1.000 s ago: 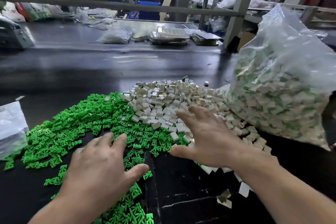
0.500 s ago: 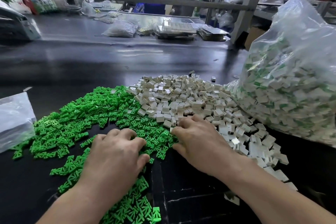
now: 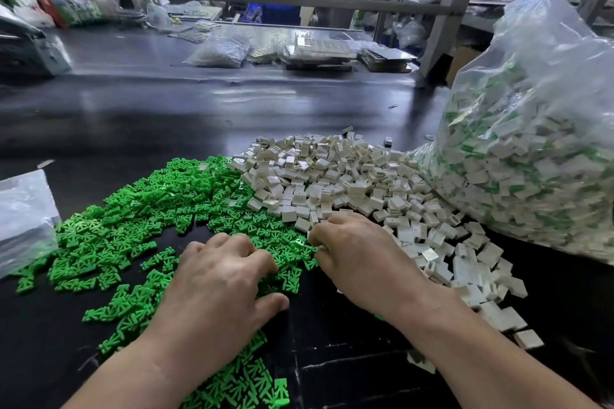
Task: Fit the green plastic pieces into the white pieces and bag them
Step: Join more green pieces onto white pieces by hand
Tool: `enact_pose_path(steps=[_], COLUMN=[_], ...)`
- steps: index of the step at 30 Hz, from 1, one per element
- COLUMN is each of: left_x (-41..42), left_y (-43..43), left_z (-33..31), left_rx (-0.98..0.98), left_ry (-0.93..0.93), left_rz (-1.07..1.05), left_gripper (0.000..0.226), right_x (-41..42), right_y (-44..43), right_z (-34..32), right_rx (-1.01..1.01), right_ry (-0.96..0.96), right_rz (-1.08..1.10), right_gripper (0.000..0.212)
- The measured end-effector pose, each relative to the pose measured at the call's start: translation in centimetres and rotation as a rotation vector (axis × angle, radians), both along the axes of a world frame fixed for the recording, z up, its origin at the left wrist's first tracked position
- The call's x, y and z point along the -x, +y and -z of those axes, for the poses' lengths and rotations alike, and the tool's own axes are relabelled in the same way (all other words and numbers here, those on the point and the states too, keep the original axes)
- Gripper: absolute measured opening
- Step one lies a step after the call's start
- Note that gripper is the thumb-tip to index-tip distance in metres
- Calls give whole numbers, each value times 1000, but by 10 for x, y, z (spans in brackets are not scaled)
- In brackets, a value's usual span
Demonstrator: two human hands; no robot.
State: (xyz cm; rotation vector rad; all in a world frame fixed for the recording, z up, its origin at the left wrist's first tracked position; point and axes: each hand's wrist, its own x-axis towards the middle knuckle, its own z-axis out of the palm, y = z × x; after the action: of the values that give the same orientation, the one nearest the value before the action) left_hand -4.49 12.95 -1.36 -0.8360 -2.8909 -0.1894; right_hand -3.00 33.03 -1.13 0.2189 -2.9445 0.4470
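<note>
The left grip (image 3: 219, 279) curls in the green pieces (image 3: 149, 202) and the right grip (image 3: 358, 262) in the white pieces (image 3: 349, 176) on the table (image 3: 166, 116), I cannot tell what they hold, and a rough grab could mix the piles.

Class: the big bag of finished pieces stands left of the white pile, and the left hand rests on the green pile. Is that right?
Wrong side: the head view shows the big bag right of the white pile. The left hand does rest on the green pile.
</note>
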Motion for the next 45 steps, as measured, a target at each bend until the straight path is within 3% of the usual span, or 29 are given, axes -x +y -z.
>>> enact_pose_path(steps=[5,9,12,16,18,20,24,27,30,38,45], left_x=[3,3,4,4,4,3,4,4,3,-2,-6], left_y=[0,-2,-4,-3,-2,-1,-2,-3,-2,6,12], left_z=[1,3,3,2,1,0,-6,-9,-12,-15,-15], left_rx=[-68,-77,-37,-60,-76,-117,-473,-832,-1097,-1225,-1282], left_ry=[53,100,91,79,85,79,-71,-336,-609,-706,-736], left_rz=[2,6,-23,-8,4,21,-36,-83,-67,-49,-27], left_gripper=[14,17,30,16,11,13,10,8,25,18,12], right_x=[-1,1,-3,-8,-8,-8,-11,-13,-15,-18,-20], right_y=[-5,-7,-3,-6,-8,-8,-6,-7,-7,-5,-6], right_z=[4,0,-3,-7,-8,-8,-8,-7,-7,-1,-2], right_rx=[38,189,551,1340,1553,1638,1597,1555,1471,1290,1307], right_ry=[67,182,71,-293,-396,-455,-448,-406,-357,-318,-342], right_rz=[-24,35,95,129,122,82,1,-38,-68,-119,-176], right_gripper=[21,25,22,16,21,34,38,26,21,20,12])
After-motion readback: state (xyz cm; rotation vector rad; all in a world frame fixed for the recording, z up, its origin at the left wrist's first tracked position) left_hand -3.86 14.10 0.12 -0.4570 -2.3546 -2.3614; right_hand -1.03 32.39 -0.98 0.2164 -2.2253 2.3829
